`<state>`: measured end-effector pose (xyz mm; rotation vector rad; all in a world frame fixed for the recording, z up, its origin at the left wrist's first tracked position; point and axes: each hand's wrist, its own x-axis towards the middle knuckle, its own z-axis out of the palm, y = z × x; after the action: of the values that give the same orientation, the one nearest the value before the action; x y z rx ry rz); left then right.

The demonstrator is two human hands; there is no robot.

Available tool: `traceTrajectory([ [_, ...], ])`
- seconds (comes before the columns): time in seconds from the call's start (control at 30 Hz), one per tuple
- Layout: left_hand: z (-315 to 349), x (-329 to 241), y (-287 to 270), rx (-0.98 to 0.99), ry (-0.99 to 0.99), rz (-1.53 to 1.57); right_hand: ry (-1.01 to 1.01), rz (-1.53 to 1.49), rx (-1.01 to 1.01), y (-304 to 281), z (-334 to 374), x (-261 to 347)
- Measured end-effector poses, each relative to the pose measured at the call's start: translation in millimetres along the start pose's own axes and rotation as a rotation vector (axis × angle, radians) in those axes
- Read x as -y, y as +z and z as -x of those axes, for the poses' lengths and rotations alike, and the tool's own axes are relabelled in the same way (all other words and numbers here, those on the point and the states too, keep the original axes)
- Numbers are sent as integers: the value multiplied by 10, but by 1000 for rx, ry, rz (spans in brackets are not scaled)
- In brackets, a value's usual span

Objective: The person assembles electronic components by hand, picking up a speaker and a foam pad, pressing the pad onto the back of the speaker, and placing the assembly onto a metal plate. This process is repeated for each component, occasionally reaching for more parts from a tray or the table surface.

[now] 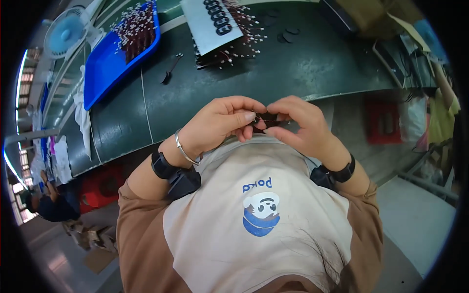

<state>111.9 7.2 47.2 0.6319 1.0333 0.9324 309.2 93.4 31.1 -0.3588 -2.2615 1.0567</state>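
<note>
Both my hands meet just beyond the front edge of the bench, close to my body. Between thumb and fingers, my left hand pinches a small black part. Thin reddish wires run from it toward my right hand, whose curled fingers hold them. The fingers hide much of the part and the wire ends. Farther off on the bench lies a similar black piece with a short wire.
A blue tray at the far left holds dark red wires with white connectors. A white board bears a row of black rounded parts, with more wires around it. Loose black curved pieces lie right of it. A fan stands far left.
</note>
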Motion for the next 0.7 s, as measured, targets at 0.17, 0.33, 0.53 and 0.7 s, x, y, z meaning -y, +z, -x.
traceTrajectory([
  [0.17, 61, 38, -131, 56, 29, -23, -116, 75, 0, 158, -94, 4],
  [0.33, 25, 58, -192, 56, 15, 16, -239, 168, -6, 159, -174, -51],
  [0.53, -40, 84, -263, 95, -1, 12, -249, 184, 45, 178, -201, -80],
  [0.7, -81, 96, -261, 121, -6, 28, -217, 183, 23, 205, -152, -131],
])
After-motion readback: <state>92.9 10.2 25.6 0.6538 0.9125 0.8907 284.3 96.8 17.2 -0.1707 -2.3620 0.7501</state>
